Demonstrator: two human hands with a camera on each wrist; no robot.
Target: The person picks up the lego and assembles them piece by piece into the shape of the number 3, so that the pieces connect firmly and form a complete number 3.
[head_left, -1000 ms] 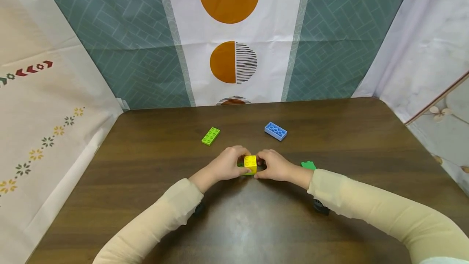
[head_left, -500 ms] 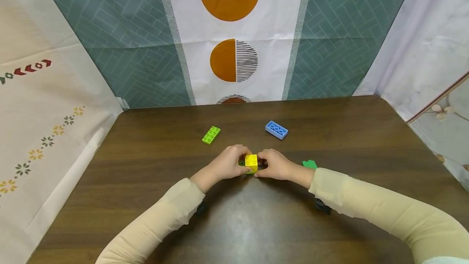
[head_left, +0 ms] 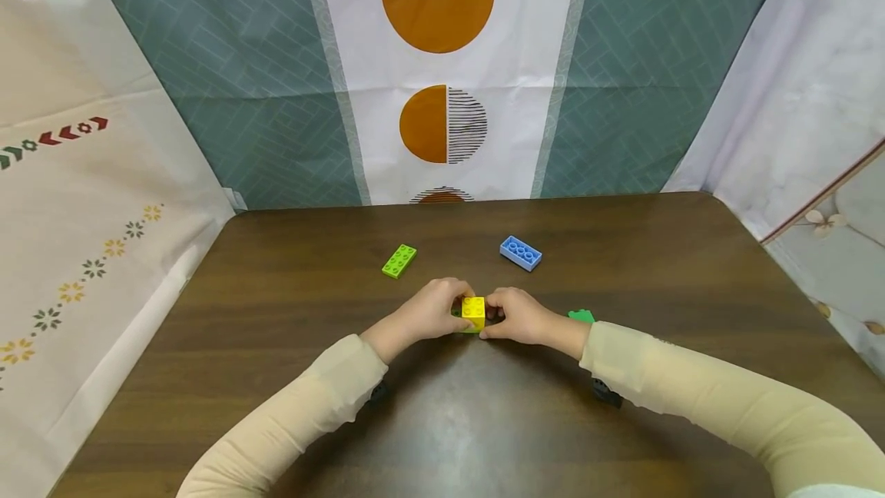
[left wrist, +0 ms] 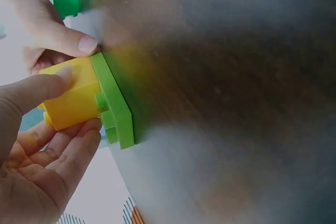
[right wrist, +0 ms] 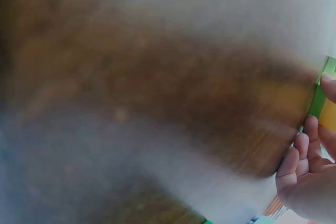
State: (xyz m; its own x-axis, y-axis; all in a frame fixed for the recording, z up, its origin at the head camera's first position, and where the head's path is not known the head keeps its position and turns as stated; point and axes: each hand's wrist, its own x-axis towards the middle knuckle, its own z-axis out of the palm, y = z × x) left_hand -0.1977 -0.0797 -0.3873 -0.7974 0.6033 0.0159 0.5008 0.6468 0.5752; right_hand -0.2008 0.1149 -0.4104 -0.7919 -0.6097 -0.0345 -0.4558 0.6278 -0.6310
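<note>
Only our head view has tipped up slightly since the earlier frame: mid-table, our left hand (head_left: 429,312), at nine o'clock, still pinches the glossy, cube-like yellow brick (head_left: 473,314), four studs on top, which stands on the studs of a bright-green plate (left wrist: 119,103), while our right hand (head_left: 522,316), at three, grips that plate's end. Around the brick on the dark wooden table (head_left: 276,275) we see, left to right, a lime plate (head_left: 399,261) studs up at ten o'clock, a blue brick (head_left: 521,253) hollow side up at one, and a deeper-green brick (head_left: 581,316) at three, partly blocked by our right sleeve (head_left: 629,348).
</note>
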